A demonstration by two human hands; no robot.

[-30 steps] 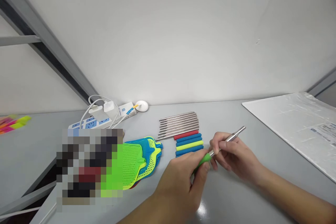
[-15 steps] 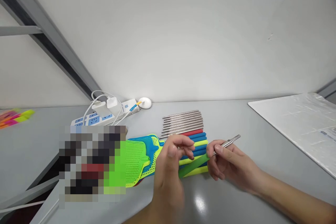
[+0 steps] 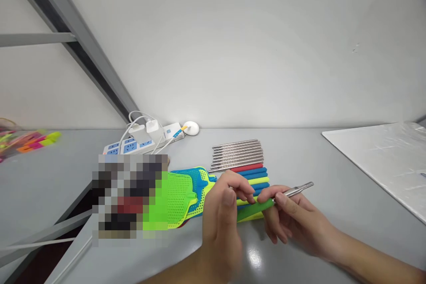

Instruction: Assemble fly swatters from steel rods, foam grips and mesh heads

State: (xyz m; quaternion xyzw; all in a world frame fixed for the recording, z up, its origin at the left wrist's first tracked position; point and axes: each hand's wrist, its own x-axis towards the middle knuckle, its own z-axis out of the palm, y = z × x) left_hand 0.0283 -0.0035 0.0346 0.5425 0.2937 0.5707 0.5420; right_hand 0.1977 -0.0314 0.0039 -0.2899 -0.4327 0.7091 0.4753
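My right hand point(image 3: 293, 213) pinches a silver metal rod point(image 3: 297, 190) where it meets a green tube-shaped handle point(image 3: 254, 210). The rod's flattened free end points up and right. My left hand point(image 3: 222, 213) stands upright at the handle's other end, its fingers loosely bent and apart from the thumb. That end is hidden at the palm, so contact is unclear. Behind the hands lie several blue, yellow and red handles point(image 3: 253, 172) in a row. Beyond them is a row of metal rods point(image 3: 238, 153). Perforated fly swatter heads point(image 3: 179, 193) in green, blue and yellow overlap to the left.
A white power strip point(image 3: 129, 145) with plugged-in chargers and cables sits at the back left, beside a round white object point(image 3: 191, 128). A plastic-wrapped white sheet point(image 3: 382, 159) lies at right. Colourful items point(image 3: 36, 140) are at far left. A blurred-out patch covers objects near the swatter heads.
The view has shifted slightly, moving the scene rightward. My right hand still grips the rod and green handle, now a little lower and tilted less steeply; the left hand keeps its pose.
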